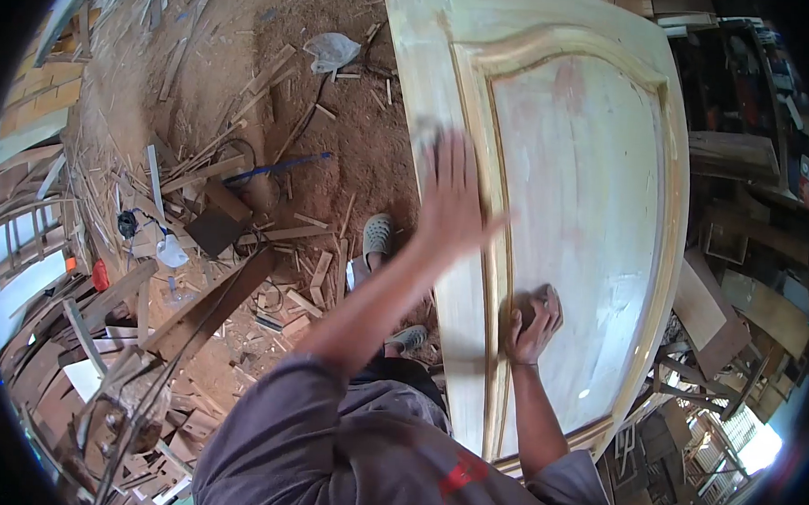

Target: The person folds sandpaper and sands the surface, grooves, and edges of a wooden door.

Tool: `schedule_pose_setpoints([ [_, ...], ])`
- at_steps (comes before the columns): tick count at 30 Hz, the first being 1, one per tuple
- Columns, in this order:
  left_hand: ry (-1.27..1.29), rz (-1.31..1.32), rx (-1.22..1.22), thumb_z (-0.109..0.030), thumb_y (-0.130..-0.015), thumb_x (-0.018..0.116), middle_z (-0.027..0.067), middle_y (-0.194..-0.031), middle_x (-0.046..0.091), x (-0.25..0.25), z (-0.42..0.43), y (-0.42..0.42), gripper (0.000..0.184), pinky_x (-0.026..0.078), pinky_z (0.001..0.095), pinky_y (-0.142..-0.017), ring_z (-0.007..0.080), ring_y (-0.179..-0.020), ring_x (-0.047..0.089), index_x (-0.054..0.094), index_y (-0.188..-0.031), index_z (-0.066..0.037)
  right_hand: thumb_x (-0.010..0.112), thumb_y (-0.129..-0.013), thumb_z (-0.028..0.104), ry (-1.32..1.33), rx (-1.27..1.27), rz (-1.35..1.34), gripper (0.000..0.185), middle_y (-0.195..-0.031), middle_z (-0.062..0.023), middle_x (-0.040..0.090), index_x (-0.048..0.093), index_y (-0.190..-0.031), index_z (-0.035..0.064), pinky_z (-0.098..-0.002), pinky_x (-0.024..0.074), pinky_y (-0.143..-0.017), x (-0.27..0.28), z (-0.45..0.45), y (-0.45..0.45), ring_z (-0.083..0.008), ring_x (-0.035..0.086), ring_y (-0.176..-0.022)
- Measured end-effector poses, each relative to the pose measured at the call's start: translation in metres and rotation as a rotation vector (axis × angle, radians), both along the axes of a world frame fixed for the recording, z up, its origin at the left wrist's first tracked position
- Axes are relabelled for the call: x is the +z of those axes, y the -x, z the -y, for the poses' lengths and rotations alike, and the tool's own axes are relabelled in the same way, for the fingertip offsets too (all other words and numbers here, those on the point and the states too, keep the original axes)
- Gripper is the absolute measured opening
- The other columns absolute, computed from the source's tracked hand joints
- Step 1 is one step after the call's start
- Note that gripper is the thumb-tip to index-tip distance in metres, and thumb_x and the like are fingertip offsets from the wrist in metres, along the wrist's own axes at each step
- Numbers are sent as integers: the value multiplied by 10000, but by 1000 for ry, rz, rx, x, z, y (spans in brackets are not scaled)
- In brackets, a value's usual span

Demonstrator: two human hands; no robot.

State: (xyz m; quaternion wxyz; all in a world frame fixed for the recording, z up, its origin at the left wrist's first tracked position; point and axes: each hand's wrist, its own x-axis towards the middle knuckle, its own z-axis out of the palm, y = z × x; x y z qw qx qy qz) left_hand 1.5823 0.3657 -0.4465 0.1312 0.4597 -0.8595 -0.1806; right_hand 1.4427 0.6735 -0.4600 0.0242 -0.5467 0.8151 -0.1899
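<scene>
A pale wooden door panel (587,197) with a raised, arched moulding (572,36) lies in front of me. My left hand (451,182) is pressed flat on its left border, fingers stretched forward and slightly blurred. A small greyish piece (426,127) pokes out at those fingertips; its kind is too blurred to tell. Lower down, my right hand (537,323) rests on the recessed centre beside the inner moulding. Its fingers are bent and apart, with a dark patch next to them that may be shadow. Whitish smears cover the door's surface.
Wood offcuts (320,278) and shavings litter the dirt floor on the left, around my shoe (378,236). A brown board (211,305) slants up there, near a blue strip (277,167) and a clear plastic bag (332,51). Stacked timber (732,157) stands close to the door's right side.
</scene>
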Motion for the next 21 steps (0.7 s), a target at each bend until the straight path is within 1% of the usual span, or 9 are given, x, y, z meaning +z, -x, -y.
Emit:
schedule_pose_setpoints([
  [3, 123, 75, 122, -886, -974, 489, 372, -1795, 214, -10, 83, 22, 1306, 37, 611, -1387, 482, -1710, 121, 230, -1699, 168, 675, -1090, 377, 40, -16, 21, 405, -1574, -248, 559, 633, -1321, 47, -611, 392, -1204, 5, 3, -2, -490, 526, -1433],
  [5, 110, 41, 131, -891, -972, 488, 372, -1796, 211, -11, 62, 25, 1314, 41, 600, -1391, 478, -1709, 130, 226, -1696, 174, 676, -1090, 385, 39, -16, -3, 400, -1577, -240, 560, 645, -1307, 50, -605, 393, -1204, 5, 0, 1, -478, 524, -1439],
  [7, 118, 60, 110, -897, -970, 484, 377, -1792, 214, -10, 3, 14, 1323, 42, 600, -1392, 484, -1707, 135, 224, -1691, 182, 683, -1083, 378, 91, -15, -5, 381, -1575, -216, 567, 666, -1280, 53, -599, 395, -1203, 3, 0, -2, -460, 524, -1441],
  [9, 65, -18, 22, -875, -980, 484, 428, -1760, 222, -5, -111, -4, 1318, 48, 652, -1378, 537, -1689, 136, 230, -1667, 220, 690, -1076, 371, 112, -10, -21, 379, -1566, -206, 574, 666, -1283, 54, -600, 398, -1198, 3, -1, -2, -459, 527, -1433],
  [11, -29, 74, -47, -842, -985, 512, 444, -1752, 221, 1, -235, -20, 1308, 73, 702, -1354, 568, -1681, 137, 233, -1649, 250, 701, -1063, 349, 120, -28, -12, 375, -1540, -190, 589, 656, -1298, 60, -602, 399, -1193, -2, -5, 1, -450, 531, -1424],
  [12, -96, -69, -89, -832, -988, 521, 452, -1747, 223, 5, -283, -34, 1296, 78, 708, -1349, 568, -1680, 149, 249, -1643, 252, 703, -1061, 346, 140, -19, -16, 373, -1534, -188, 591, 655, -1299, 63, -600, 399, -1193, -3, -6, 0, -447, 532, -1423],
  [13, -157, -75, -116, -828, -987, 533, 457, -1741, 227, 10, -318, -42, 1288, 83, 710, -1348, 566, -1679, 154, 271, -1633, 256, 704, -1060, 343, 163, -7, -21, 370, -1528, -187, 594, 653, -1299, 65, -598, 399, -1194, -2, -5, 0, -444, 533, -1423],
  [16, -66, -92, -97, -813, -991, 545, 450, -1742, 232, 6, -307, -38, 1272, 87, 701, -1351, 569, -1678, 154, 270, -1638, 248, 702, -1061, 333, 182, 4, -17, 354, -1521, -188, 599, 654, -1292, 69, -594, 393, -1204, -4, -7, 1, -443, 532, -1424],
  [21, 137, -36, 100, -853, -1018, 437, 390, -1768, 259, -15, -155, 0, 1254, 61, 619, -1389, 479, -1703, 161, 243, -1677, 195, 690, -1071, 347, 140, -4, -26, 357, -1533, -198, 597, 653, -1311, 85, -594, 375, -1228, -7, -8, 2, -442, 512, -1444],
])
